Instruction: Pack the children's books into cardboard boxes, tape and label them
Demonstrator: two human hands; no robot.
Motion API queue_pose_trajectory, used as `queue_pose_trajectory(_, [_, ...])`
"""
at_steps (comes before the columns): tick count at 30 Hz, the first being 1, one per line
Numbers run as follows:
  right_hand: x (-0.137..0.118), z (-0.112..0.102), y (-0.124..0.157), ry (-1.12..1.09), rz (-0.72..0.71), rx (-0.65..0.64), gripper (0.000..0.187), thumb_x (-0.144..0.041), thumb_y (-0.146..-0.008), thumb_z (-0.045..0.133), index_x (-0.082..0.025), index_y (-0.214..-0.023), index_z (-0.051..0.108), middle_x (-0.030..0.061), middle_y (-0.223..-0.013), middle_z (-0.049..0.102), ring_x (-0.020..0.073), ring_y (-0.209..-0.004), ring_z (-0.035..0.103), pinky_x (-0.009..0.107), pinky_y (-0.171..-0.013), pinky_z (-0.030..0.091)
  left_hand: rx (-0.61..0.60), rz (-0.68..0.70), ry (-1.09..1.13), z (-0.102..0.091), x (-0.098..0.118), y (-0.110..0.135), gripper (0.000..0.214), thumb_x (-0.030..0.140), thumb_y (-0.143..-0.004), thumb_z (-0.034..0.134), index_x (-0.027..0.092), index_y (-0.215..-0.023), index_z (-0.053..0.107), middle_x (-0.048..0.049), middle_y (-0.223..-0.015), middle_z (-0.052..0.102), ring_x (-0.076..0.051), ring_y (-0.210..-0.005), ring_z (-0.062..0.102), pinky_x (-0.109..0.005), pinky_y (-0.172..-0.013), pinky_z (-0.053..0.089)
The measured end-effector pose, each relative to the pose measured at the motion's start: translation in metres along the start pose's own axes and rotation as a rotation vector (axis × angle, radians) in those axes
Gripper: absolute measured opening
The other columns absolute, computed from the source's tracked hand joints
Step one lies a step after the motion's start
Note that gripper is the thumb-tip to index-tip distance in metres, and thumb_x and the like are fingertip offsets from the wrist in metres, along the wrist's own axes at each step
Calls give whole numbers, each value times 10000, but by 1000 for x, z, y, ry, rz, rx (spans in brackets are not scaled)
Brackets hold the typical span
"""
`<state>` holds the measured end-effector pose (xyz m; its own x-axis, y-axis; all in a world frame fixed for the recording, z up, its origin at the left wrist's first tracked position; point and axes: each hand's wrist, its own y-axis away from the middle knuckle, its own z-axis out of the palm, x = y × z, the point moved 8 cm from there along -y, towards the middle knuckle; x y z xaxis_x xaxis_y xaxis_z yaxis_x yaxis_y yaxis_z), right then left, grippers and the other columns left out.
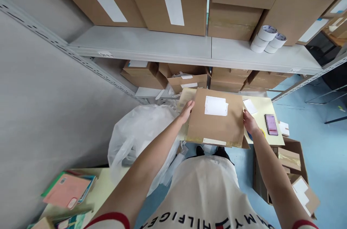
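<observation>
A brown cardboard box (200,124) sits right of centre, gripped at its sides between two bare hands. The left hand (187,110) presses its left edge; the right hand (249,122) holds the right edge, most fingers hidden behind it. The box's white label (216,106) is too faint to read; glossy tape runs along its near edge. The box covers much of a pale yellow table (267,104) bearing a phone (271,124) with a pixelated screen. Left of centre billows a crinkled, translucent plastic bag (141,124), contents unclear. Across the top, smooth grey metal shelving (176,43) carries cartons (180,12) cut off by the frame, and stubby white tape rolls (267,34) at upper right.
</observation>
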<state>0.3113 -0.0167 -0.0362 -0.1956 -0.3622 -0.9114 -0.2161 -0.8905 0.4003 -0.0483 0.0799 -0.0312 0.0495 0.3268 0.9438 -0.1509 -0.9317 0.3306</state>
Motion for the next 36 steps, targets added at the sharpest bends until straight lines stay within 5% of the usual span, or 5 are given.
queue_pose_trajectory(5, [26, -28, 38, 54, 81, 118, 740, -657, -709, 689, -397, -1376, 502, 5, -1531, 481, 238, -1449, 403, 448, -1189, 355, 45, -49, -132, -29, -39, 42, 858, 798, -773, 460, 232, -1417, 471, -114, -1626, 315, -298, -1524, 222, -447, -1224, 207])
queue_pose_trajectory(11, [44, -7, 91, 247, 42, -24, 867, -689, -694, 728, -297, -1430, 491, 94, -1443, 576, 318, -1402, 462, 517, -1169, 364, -111, 55, -94, -24, -66, 98, 1115, 952, -644, 431, 170, -1438, 480, -172, -1544, 443, -330, -1479, 330, -440, -1226, 233])
queue_pose_trajectory(22, [-97, -12, 100, 187, -199, -39, 900, -500, -669, 811, -333, -1467, 431, 91, -1270, 696, 304, -1101, 688, 460, -881, 591, -61, 297, -170, -23, 58, 80, 1218, 683, -534, 830, 184, -1526, 328, -212, -1492, 486, -368, -1412, 429, -513, -1179, 303])
queue_pose_trajectory(28, [-105, 2, 78, 98, -139, 33, 779, -281, -631, 729, -309, -1375, 500, 22, -976, 768, 260, -823, 745, 365, -629, 621, -95, 77, -672, -1, 77, 62, 1406, 587, -467, 896, 111, -1569, 165, -305, -1601, 236, -441, -1468, 296, -500, -1174, 293])
queue_pose_trajectory(36, [-113, 6, 71, 192, -148, -43, 734, -278, -662, 696, -323, -1372, 519, 14, -988, 773, 260, -873, 743, 396, -729, 628, -236, 111, -1076, 26, 86, 60, 1532, 606, -466, 865, 146, -1591, -67, -294, -1621, -153, -507, -1385, 401, -478, -1057, 419])
